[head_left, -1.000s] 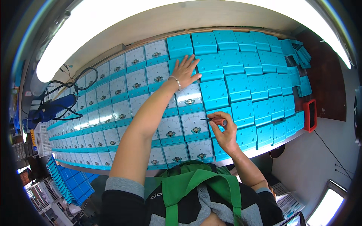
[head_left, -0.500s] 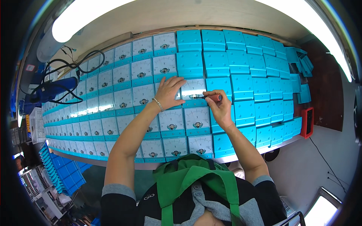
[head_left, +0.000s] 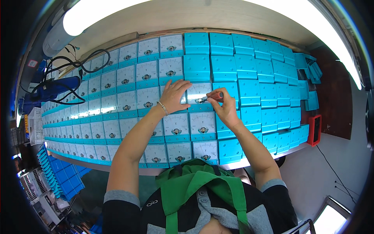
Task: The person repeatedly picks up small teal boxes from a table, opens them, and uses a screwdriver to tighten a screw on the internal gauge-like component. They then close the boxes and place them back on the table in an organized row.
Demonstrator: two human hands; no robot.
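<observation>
My right hand (head_left: 226, 108) is closed round a small screwdriver (head_left: 216, 96) with a reddish-brown handle. Its tip points at the mechanism below the dial of a white-faced, turquoise-based panel meter (head_left: 198, 89); whether it touches cannot be made out. My left hand (head_left: 175, 94) lies with fingers spread over the left side of that meter and the one beside it. Rows of similar panel meters (head_left: 146, 71) with bare dials extend to the left. Right of the worked meter sit turquoise pieces (head_left: 249, 92) with no dial showing, in close rows.
A blue power tool (head_left: 58, 91) with a looped black cable hangs at the left. A red-framed box (head_left: 314, 130) stands at the table's right end, below loose turquoise pieces (head_left: 311, 100). Blue crates (head_left: 64, 175) are stacked at lower left.
The screwdriver's handle has swung up and slightly left, and the fingers of my right hand have shifted round it. My left hand stays in place on the meters.
</observation>
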